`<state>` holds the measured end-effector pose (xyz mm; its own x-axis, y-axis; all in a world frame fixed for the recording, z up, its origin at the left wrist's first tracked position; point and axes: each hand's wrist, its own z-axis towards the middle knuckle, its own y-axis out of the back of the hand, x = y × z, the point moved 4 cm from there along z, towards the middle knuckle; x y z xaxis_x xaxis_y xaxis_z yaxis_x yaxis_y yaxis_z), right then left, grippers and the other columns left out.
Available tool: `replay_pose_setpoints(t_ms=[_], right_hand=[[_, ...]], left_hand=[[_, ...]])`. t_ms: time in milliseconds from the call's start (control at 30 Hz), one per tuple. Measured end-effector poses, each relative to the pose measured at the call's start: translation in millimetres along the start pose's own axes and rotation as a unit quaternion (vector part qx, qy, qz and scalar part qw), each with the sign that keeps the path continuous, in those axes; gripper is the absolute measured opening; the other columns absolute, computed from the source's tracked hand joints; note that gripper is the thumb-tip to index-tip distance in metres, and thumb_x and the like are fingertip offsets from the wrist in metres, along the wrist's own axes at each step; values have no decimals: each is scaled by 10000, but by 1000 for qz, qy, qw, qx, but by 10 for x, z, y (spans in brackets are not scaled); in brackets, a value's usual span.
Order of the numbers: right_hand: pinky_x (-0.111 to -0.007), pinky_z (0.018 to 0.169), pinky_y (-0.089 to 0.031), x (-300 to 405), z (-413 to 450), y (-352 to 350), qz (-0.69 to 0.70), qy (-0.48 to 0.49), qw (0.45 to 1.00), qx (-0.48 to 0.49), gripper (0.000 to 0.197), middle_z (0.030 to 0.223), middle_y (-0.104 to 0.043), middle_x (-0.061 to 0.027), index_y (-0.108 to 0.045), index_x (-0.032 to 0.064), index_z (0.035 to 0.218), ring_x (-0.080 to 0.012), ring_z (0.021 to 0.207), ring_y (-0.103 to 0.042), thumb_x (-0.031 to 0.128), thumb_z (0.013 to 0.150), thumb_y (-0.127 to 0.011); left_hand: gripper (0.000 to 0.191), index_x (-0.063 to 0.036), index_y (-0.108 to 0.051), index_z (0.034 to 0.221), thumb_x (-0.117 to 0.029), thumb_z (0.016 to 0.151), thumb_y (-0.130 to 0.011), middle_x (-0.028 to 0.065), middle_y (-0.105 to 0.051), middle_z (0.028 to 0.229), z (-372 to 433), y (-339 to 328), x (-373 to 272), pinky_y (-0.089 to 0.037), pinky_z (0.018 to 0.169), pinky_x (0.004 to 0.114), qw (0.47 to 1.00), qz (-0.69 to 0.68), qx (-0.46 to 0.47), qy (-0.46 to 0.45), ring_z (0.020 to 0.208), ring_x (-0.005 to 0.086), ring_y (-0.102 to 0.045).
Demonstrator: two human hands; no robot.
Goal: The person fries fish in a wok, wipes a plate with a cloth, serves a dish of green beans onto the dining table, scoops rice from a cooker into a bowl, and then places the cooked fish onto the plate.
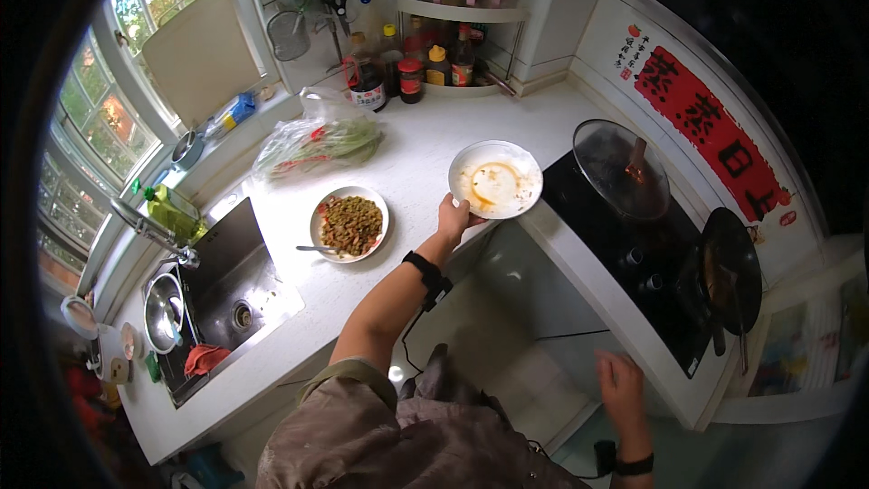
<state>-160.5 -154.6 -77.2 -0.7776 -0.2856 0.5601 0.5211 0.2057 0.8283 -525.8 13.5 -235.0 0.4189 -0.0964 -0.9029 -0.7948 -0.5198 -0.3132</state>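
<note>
My left hand (456, 214) grips the near rim of a white plate (497, 180) smeared with brown sauce, at the counter's edge beside the stove. My right hand (620, 380) hangs low in front of the stove counter, slightly blurred, with nothing visible in it. Left of the held plate, a white plate (384, 233) of chopped green and brown food (353, 224) rests on the counter, a metal spoon's handle (314, 248) sticking out over its left rim. A glass lid (619, 170) lies on the far part of the black stove, and a dark wok (730, 278) stands at its right end.
A steel sink (237, 285) holding a steel bowl (163, 312) and a red cloth (206, 358) is at the left. A plastic bag of green vegetables (319, 142) lies near the back wall. Sauce bottles (367, 78) stand by the corner shelf (461, 11). The stove counter's edge (604, 326) runs along the right.
</note>
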Motion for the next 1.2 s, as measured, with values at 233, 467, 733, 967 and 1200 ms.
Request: replay_pose_setpoints(t_ms=[233,467,733,967,1200], right_hand=[[-289,670,-483,281,413,-969,561,-155,802,136,410,1064,-548,-136,-349,77,1268,-183,814,-573,269,913,-419],[-308,610,-499,1339,88,-1679,555,-80,742,367,559,988,-576,-133,-366,65,1212,-210,753,-619,498,862,-416],[-293,529,-540,2485,-715,-2831,521,-59,733,434,421,947,-591,-116,-385,7,1174,-175,735,-621,323,899,-430],[-297,533,-549,3777,-818,-3931,558,-28,728,398,399,1018,-561,-135,-346,3,1215,-192,770,-622,260,914,-390],[-323,562,-548,4729,-736,-5158,520,-104,762,372,399,1023,-553,-128,-330,13,1236,-201,791,-611,243,916,-386]], left_hand=[[398,6,-330,1215,-46,821,-352,156,-579,926,-1693,771,-556,-548,610,280,996,9,86,16,662,221,-629],[499,-8,-320,1289,-39,798,-408,104,-603,909,-3235,2079,-824,-547,602,250,991,104,58,66,678,153,-624],[517,-31,-296,1308,-45,800,-395,117,-606,900,-4185,3601,-929,-548,588,247,988,116,23,103,641,160,-628],[390,11,-477,1136,-268,867,-521,103,-614,810,-4160,5746,-1401,-517,583,266,973,177,-136,49,675,189,-630],[389,21,-555,1039,-139,689,-615,154,-623,757,-3190,8228,-2007,-475,674,346,735,501,-424,-170,727,272,-606]])
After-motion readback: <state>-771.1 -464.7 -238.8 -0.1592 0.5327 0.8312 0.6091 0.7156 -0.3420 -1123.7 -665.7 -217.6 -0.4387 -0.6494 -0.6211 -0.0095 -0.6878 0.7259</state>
